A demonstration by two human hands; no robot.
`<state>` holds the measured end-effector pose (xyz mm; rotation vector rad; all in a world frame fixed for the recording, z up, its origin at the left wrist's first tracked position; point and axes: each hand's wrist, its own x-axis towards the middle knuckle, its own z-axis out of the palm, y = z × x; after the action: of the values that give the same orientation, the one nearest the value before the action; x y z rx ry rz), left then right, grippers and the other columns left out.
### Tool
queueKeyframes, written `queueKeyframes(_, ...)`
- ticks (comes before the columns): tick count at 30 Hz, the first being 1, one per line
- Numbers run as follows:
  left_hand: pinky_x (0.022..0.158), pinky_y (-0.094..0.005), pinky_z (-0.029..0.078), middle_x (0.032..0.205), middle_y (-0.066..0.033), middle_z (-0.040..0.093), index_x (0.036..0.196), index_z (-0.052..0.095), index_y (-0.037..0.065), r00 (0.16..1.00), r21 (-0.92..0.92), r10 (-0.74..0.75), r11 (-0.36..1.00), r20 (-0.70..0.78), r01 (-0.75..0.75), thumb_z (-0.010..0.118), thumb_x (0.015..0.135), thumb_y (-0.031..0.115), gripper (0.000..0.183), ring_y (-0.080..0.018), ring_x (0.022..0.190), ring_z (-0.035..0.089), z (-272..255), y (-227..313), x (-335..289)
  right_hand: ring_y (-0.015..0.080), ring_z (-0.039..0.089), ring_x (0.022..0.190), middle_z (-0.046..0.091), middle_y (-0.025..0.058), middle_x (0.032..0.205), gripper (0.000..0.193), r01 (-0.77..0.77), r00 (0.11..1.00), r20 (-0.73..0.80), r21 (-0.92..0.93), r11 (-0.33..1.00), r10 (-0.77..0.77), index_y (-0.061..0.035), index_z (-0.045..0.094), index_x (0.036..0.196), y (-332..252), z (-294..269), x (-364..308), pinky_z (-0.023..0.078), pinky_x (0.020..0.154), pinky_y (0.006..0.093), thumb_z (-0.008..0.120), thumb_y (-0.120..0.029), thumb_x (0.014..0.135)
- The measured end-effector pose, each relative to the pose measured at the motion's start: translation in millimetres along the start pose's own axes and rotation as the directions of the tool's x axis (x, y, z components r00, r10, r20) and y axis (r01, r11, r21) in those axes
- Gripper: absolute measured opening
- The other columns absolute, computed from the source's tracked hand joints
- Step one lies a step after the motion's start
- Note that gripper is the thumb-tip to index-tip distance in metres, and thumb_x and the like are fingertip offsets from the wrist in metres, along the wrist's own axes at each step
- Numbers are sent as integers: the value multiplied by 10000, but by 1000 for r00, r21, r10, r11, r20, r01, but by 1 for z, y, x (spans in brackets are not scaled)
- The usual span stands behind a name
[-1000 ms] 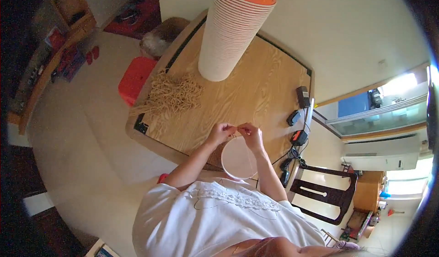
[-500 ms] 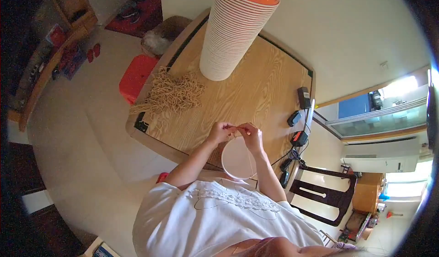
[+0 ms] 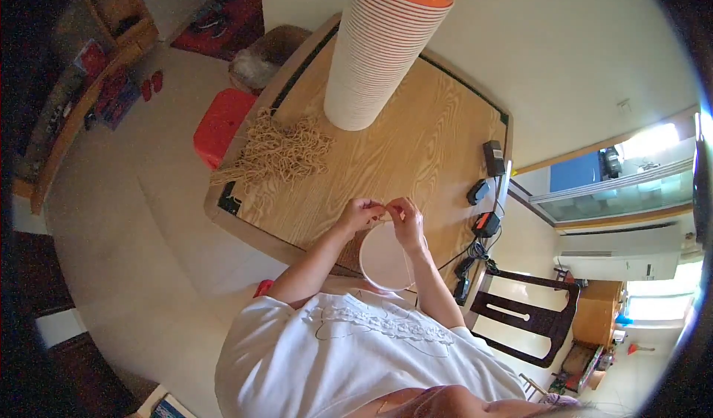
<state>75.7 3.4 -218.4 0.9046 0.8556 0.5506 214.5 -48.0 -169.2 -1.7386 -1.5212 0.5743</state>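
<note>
My left hand (image 3: 362, 214) and my right hand (image 3: 407, 223) meet above the table's near edge, fingertips pinched together on a thin strand of twine (image 3: 408, 258). Part of that twine hangs down from my right hand across the round white paper bucket (image 3: 382, 258). The bucket is just below my hands, close to my body, its white round face toward me. Fingers hide where the twine meets the bucket's rim. Farther left on the table is a tangled heap of tan twine pieces (image 3: 278, 150).
A tall stack of white paper buckets (image 3: 379, 61), orange at its top, stands on the wood-grain table (image 3: 416, 143). Black power adapters (image 3: 486, 225) with cables line the right edge. A red stool (image 3: 225, 124) is left of the table, a dark chair (image 3: 523, 318) to the right.
My fingertips have shifted slightly where they meet, and my right hand has moved a little left. The bucket, heap and stack stay in place.
</note>
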Motion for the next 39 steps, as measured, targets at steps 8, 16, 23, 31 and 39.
queueKeyframes(8,593,-228,426,765,10,622,890,646,77,999,-29,-47,998,1,47,664,770,198,172,-83,655,540,2,1,-2,241,559,708,568,112,787,41,44,995,-86,-1,999,-44,-13,564,840,-6,3,-6,459,654,307,577,-22,802)
queueKeyframes(16,604,-245,441,750,-16,635,844,658,54,1000,67,-7,998,0,7,666,766,199,165,-102,659,560,1,-14,-4,224,550,706,562,109,767,46,-53,972,-230,-5,999,50,-19,550,831,15,-7,-2,448,623,310,574,-52,811)
queueKeyframes(23,588,-265,449,709,-29,640,773,656,16,959,476,242,868,-151,-144,624,810,274,263,-99,631,562,2,-8,-22,97,506,671,557,21,740,62,-235,944,-135,365,901,302,-23,524,883,-1,-36,4,433,608,244,547,-67,847)
queueKeyframes(31,511,-220,411,632,2,572,770,636,35,977,-203,84,978,193,-44,599,838,284,260,-87,545,518,8,12,-18,269,619,760,641,132,843,123,78,966,239,97,992,-99,-19,613,923,-51,-39,-23,482,656,328,585,-63,811)
queueKeyframes(39,599,-290,502,723,-22,617,837,609,79,981,-238,-193,952,15,191,605,819,144,68,-136,633,590,-19,-13,-5,310,546,876,575,111,861,107,147,901,432,-254,956,-23,-56,588,845,-4,-47,0,431,759,415,598,-133,771)
